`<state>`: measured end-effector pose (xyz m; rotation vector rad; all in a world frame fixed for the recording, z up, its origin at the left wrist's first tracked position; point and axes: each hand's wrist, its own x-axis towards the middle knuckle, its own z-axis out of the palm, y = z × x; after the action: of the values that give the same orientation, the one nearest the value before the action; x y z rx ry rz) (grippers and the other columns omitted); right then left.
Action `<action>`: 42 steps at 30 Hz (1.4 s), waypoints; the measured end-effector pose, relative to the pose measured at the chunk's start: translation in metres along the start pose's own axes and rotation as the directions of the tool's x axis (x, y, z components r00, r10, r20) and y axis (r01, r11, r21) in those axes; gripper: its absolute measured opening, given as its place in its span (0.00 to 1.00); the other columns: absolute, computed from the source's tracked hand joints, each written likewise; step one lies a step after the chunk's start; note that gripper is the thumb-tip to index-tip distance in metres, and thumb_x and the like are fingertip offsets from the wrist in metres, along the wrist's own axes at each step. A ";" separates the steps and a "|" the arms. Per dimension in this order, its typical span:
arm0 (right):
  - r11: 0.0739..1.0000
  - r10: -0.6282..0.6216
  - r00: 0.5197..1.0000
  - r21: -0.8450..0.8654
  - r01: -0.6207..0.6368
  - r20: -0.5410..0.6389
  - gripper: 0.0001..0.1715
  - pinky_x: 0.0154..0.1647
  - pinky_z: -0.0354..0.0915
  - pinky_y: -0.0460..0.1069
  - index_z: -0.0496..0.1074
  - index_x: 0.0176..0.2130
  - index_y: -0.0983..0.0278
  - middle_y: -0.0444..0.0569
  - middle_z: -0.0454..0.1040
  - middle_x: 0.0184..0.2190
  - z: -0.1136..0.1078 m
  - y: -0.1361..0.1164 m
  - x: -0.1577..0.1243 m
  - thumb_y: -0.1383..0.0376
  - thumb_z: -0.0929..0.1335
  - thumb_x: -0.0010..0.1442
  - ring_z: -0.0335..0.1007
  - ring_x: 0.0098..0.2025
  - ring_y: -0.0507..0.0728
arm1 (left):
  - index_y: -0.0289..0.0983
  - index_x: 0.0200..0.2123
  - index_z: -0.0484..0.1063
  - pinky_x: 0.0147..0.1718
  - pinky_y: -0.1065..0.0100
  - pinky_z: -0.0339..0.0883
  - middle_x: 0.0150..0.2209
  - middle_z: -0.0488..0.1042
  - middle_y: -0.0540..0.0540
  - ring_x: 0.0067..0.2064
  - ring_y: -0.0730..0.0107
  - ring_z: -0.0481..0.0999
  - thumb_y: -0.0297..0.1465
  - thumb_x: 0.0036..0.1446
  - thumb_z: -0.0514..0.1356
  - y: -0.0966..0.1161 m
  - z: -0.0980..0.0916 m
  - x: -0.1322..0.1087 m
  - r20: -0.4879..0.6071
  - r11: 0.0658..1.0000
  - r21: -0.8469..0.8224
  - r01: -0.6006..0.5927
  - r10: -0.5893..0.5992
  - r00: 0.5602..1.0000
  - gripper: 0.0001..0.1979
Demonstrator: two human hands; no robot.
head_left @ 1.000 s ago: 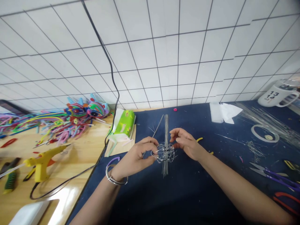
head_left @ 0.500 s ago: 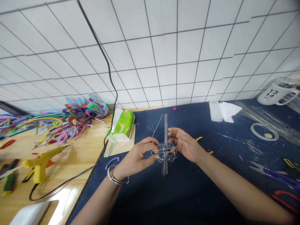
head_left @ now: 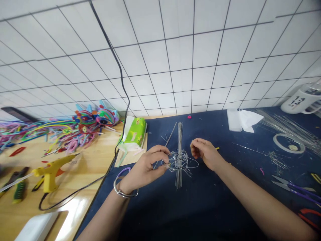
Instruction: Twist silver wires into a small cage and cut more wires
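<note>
A wire frame (head_left: 184, 156) of bent, looped thin wire lies at the middle of the dark blue cloth, around a bundle of straight wires (head_left: 180, 137). My left hand (head_left: 147, 167), with a silver bangle on its wrist, pinches the left side of the frame between thumb and fingers. To the right of the frame, and apart from it, my right hand (head_left: 205, 154) has its fingers curled together; whether they hold anything is hidden. One thin wire loop sticks out from the frame towards that hand. Some separate straight wires (head_left: 171, 134) lie left of the bundle.
A green tissue pack (head_left: 135, 131) and a yellow glue gun (head_left: 51, 172) lie to the left, near colourful pipe cleaners (head_left: 60, 130). On the right are purple-handled scissors (head_left: 296, 188), a white ring-shaped spool (head_left: 278, 147), loose wires (head_left: 296, 129) and a white mug (head_left: 296, 100).
My right hand has drawn away from the frame to the right, its fingers curling in. A wire loop now sticks out on the frame's right side. My left hand keeps its hold.
</note>
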<state>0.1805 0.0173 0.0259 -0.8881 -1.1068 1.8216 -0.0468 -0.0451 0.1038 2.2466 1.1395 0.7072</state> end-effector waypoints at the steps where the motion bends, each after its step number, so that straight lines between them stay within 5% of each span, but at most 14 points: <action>1: 0.999 0.021 1.000 -0.033 -0.020 0.020 0.14 0.21 0.57 0.44 0.67 0.27 0.66 0.44 0.66 0.23 0.000 0.001 0.000 0.57 0.64 0.55 0.63 0.23 0.49 | 0.36 0.32 0.67 0.41 0.65 0.63 0.40 0.65 0.44 0.41 0.70 0.67 0.23 0.51 0.55 0.000 0.000 0.000 -0.013 1.000 0.008 -0.003 0.003 1.000 0.05; 11: 0.983 0.181 0.929 -0.039 -0.178 0.324 0.15 0.20 0.57 0.44 0.71 0.31 0.70 0.47 0.66 0.24 0.009 0.006 -0.006 0.61 0.62 0.56 0.62 0.24 0.50 | 0.36 0.31 0.66 0.41 0.65 0.62 0.40 0.65 0.44 0.41 0.70 0.67 0.22 0.49 0.55 0.008 -0.004 0.001 -0.081 0.996 0.068 0.065 -0.060 0.995 0.05; 17: 0.957 0.176 0.935 0.170 -0.236 0.307 0.15 0.20 0.57 0.44 0.70 0.37 0.67 0.48 0.67 0.29 0.016 0.011 -0.006 0.59 0.62 0.56 0.63 0.27 0.51 | 0.36 0.29 0.64 0.38 0.67 0.62 0.36 0.66 0.47 0.38 0.72 0.66 0.22 0.50 0.53 0.014 -0.010 0.016 -0.022 0.990 0.068 0.125 -0.124 0.992 0.04; 25: 0.817 0.188 0.917 0.461 -0.345 0.352 0.18 0.22 0.57 0.45 0.68 0.33 0.66 0.47 0.68 0.28 0.016 0.019 -0.006 0.54 0.61 0.56 0.63 0.25 0.51 | 0.36 0.29 0.64 0.40 0.65 0.62 0.37 0.66 0.46 0.40 0.70 0.66 0.22 0.49 0.53 0.027 -0.009 0.030 0.061 0.991 0.123 0.041 -0.049 0.997 0.04; 35: 0.779 0.197 0.898 0.492 -0.388 0.394 0.22 0.21 0.52 0.45 0.69 0.36 0.67 0.42 0.61 0.19 0.012 0.020 -0.007 0.52 0.60 0.57 0.56 0.20 0.48 | 0.36 0.31 0.65 0.40 0.65 0.63 0.39 0.65 0.45 0.41 0.70 0.67 0.21 0.49 0.54 0.019 -0.001 0.022 0.048 0.996 0.090 -0.005 0.001 0.999 0.06; 42: 0.774 0.205 0.781 0.391 -0.498 0.590 0.33 0.17 0.47 0.43 0.68 0.36 0.69 0.37 0.52 0.13 0.009 0.020 -0.009 0.45 0.54 0.57 0.46 0.14 0.46 | 0.36 0.33 0.66 0.40 0.65 0.63 0.40 0.65 0.44 0.41 0.69 0.67 0.22 0.50 0.54 0.013 0.002 0.018 0.082 0.997 0.063 -0.051 0.046 0.996 0.07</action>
<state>0.1709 0.0004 0.0125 -0.2770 -0.6640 2.6346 -0.0289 -0.0371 0.1147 2.3420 1.0871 0.6006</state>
